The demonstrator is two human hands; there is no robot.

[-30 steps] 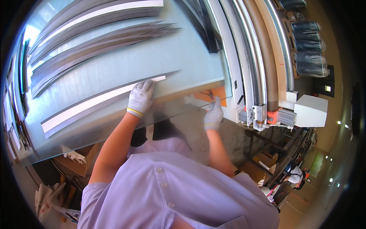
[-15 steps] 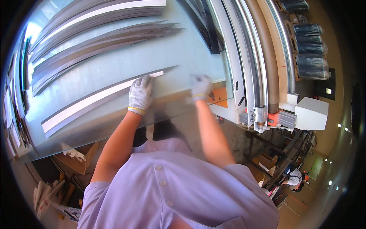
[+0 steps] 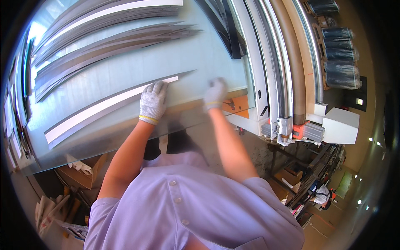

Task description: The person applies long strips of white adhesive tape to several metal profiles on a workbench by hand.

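My left hand, in a grey knit glove with a yellow cuff edge, lies on a long dark grey strip near its right end. Its fingers are stretched forward, pressing on the strip. A narrower white strip lies lengthwise on top of the dark strip, whose pointed tip reaches past it. To the right, my right hand, gloved alike, hovers over the glass-like tabletop near its front edge. Motion blurs its fingers; a small dark spot shows at them, too smeared to name.
Stacks of dark grey strips lie farther back, one with a white strip on top. Black strips lie at the back right. A machine with long rollers borders the table's right side. Another person is far off at right.
My right hand has shifted slightly left and stays blurred. The left hand keeps its place on the strip, which has barely moved.
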